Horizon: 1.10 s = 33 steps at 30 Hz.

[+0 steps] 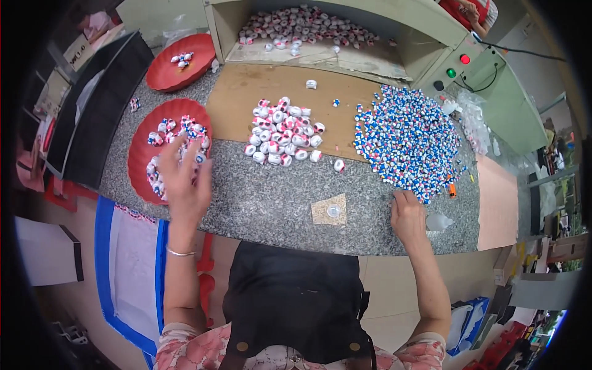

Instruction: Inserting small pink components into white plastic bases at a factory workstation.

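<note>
My left hand [185,179] hovers over the nearer red scalloped bowl [137,176], fingers spread and slightly blurred. Below and around it lie several small white pieces with blue and pink marks [154,168]. At the near edge of a big heap of tiny blue, white and pink parts [410,139], my right hand [408,213] has its fingertips drawn together; whatever they hold is hidden. Between the hands, a cluster of larger white rounded pieces with pink and dark patches [280,132] sits on the counter and cardboard. A small clear round dish [333,211] rests on a tan pad [319,214].
A second red bowl [166,71] stands farther back. Behind the cardboard sheet [231,105], an open-fronted green cabinet [302,52] holds many white pieces. Beside my right hand are a translucent bottle [439,222] and an orange item [452,190]. A blue-edged tray [132,265] is below the counter.
</note>
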{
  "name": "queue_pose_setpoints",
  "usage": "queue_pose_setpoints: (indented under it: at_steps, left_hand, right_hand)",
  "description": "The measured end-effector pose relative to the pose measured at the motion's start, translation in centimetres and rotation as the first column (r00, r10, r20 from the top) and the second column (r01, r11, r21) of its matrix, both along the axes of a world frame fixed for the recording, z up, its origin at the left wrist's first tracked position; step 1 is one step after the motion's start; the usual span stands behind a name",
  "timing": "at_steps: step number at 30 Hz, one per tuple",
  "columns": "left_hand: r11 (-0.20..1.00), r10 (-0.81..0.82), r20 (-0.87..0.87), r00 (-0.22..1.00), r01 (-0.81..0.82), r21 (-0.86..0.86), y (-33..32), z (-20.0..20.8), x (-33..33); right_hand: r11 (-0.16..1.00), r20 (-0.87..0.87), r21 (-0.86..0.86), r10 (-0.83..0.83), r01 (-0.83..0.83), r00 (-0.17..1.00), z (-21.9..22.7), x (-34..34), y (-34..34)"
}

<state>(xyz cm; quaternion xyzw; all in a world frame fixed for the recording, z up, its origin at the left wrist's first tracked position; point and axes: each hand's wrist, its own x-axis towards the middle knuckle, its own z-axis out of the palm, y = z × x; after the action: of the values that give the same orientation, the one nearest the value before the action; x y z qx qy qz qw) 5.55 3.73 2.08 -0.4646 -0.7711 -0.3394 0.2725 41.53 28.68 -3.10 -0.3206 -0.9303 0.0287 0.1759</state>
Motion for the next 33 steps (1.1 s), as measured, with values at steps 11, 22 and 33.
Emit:
queue_pose_setpoints:
  at_steps: [11, 22, 33]
  left_hand:
    - [0.791, -0.455, 0.166, 0.875, 0.482, -0.376, 17.0, -6.4, 10.4]
    - [0.691, -0.411, 0.889, -0.203, 0.567, 0.448, 1.4, -4.2, 7.5]
    - [0.751, -0.435, 0.742, -0.51, 0.249, 0.612, 0.1, -5.0, 9.6]
  right_hand:
    - [0.892, -0.128, -0.407, 0.158, -0.197, 0.979, 3.4, -1.6, -5.4]
    - [0.916, -0.026, -0.339, 0.22, -0.215, 0.975, 3.2, -2.1, -3.5]
    - [0.86, -0.017, -0.19, 0.479, -0.473, 0.878, 4.5, -8.5, -5.8]
